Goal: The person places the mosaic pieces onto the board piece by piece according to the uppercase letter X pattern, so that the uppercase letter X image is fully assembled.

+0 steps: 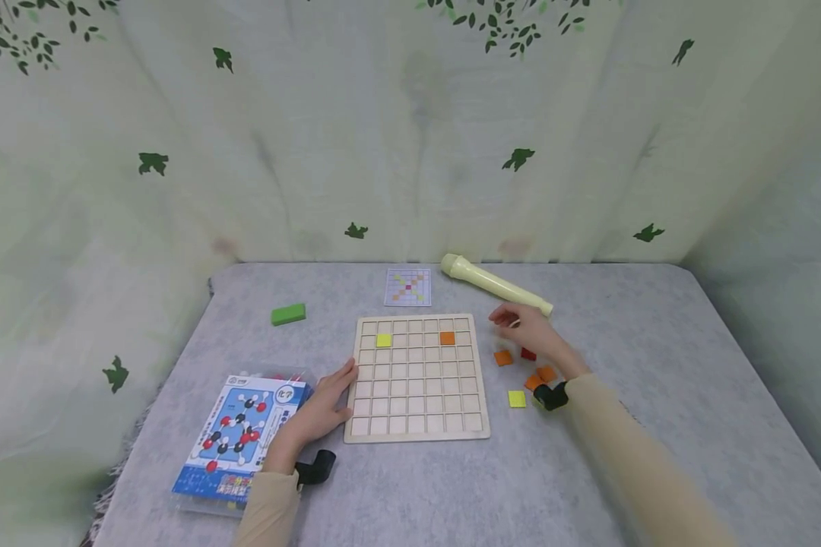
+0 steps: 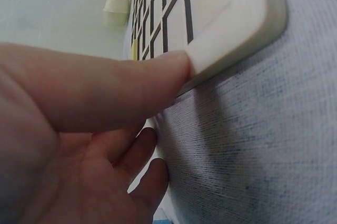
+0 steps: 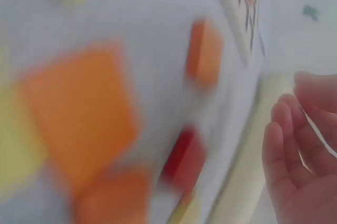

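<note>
A pale wooden grid board (image 1: 416,438) lies flat on the grey cloth, one yellow tile (image 1: 384,340) and one orange tile (image 1: 448,338) in its upper cells. My left hand (image 1: 320,406) rests along the board's left edge, and the thumb (image 2: 158,74) touches the rim in the left wrist view. My right hand (image 1: 530,334) hovers off the board's upper right side, fingers lightly bent, with no tile visible in it. Under and near it lie loose tiles: orange (image 3: 205,53), red (image 3: 184,161) and yellow (image 1: 516,399), some overlapping.
Behind the board lies a small pattern card (image 1: 407,287). A pale yellow microphone-shaped stick (image 1: 496,284) lies just beyond my right hand. To the left are a green block (image 1: 288,314) and a boxed molecule model set (image 1: 229,433), partly under my left forearm.
</note>
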`<state>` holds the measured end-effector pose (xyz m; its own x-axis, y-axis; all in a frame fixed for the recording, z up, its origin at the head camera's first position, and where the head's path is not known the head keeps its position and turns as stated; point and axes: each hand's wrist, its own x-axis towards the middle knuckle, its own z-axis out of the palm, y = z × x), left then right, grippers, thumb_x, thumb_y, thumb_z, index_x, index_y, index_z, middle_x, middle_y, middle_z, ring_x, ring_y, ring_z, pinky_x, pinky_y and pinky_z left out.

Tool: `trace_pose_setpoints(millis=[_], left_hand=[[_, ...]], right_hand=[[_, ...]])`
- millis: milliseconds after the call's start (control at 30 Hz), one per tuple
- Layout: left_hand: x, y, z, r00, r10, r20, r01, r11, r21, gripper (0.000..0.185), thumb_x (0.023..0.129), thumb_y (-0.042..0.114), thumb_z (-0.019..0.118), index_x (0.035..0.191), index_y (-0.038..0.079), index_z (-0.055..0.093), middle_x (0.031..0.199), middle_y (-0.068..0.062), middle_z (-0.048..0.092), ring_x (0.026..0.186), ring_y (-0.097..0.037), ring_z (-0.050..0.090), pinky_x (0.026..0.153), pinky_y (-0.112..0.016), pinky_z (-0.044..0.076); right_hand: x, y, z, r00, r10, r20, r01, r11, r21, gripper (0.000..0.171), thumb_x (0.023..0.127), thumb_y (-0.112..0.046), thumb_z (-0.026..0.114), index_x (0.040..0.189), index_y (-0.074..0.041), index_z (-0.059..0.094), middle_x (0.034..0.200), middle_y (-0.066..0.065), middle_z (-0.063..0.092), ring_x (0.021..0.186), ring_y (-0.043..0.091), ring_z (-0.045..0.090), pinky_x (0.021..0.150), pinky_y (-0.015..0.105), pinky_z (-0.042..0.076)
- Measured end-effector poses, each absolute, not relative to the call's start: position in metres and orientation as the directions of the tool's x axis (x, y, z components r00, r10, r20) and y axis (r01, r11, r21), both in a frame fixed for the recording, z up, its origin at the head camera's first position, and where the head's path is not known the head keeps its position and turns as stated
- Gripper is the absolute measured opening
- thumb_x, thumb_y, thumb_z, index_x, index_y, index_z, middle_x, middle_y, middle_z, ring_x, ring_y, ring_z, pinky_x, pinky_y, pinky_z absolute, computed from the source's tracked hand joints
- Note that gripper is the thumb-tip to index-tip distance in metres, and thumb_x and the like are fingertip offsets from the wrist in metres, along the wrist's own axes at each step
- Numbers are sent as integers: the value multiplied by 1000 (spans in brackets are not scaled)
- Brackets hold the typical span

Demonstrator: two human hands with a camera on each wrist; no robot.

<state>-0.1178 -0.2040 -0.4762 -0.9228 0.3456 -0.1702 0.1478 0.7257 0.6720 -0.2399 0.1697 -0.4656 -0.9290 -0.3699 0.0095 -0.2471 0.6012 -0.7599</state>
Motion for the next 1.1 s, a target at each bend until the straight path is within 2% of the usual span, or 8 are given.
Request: trace_pose_setpoints(millis=[300,600,767,867,1100], left_hand=[[-118,-205,-477,-923,355,-149,173,729,663,66,83,-3,55,141,-1,23,149,-11,11,133,-33,11,102,-50,19],[-118,-204,-477,-922,359,-142,180,726,664,66,83,-3,55,140,-2,23,149,-12,12,133,-34,12,102,-51,19],[-117,-204,-477,-923,357,-141,180,727,663,66,83,-3,56,140,-2,24,149,-12,12,133,-34,13,102,-51,19],[-117,-204,-476,-925,352,-143,176,730,661,66,82,-3,56,140,-2,24,149,-12,12,132,-34,14,102,-51,19],[-118,-204,-476,-924,340,-172,142,726,673,67,83,-1,56,141,1,22,150,-8,11,134,-31,10,103,-50,18]], right_hand=[[-218,229,-475,-971,-231,-52,-121,674,-728,22,81,-4,61,104,-2,60,101,11,59,91,26,52,81,42,44],[-213,242,-487,-976,-207,-68,-115,755,-645,23,78,-2,63,101,-3,61,98,11,53,89,26,48,79,41,43],[-215,238,-487,-976,-208,-64,-125,774,-621,23,78,-3,64,101,-4,60,97,11,54,88,25,48,79,40,43],[-215,228,-484,-971,-234,-53,-145,749,-647,24,78,-4,63,102,-3,60,99,10,56,89,25,50,78,40,44],[-221,168,-471,-920,-388,48,-301,625,-721,25,75,-1,64,99,-6,62,96,3,59,88,20,52,75,35,46]])
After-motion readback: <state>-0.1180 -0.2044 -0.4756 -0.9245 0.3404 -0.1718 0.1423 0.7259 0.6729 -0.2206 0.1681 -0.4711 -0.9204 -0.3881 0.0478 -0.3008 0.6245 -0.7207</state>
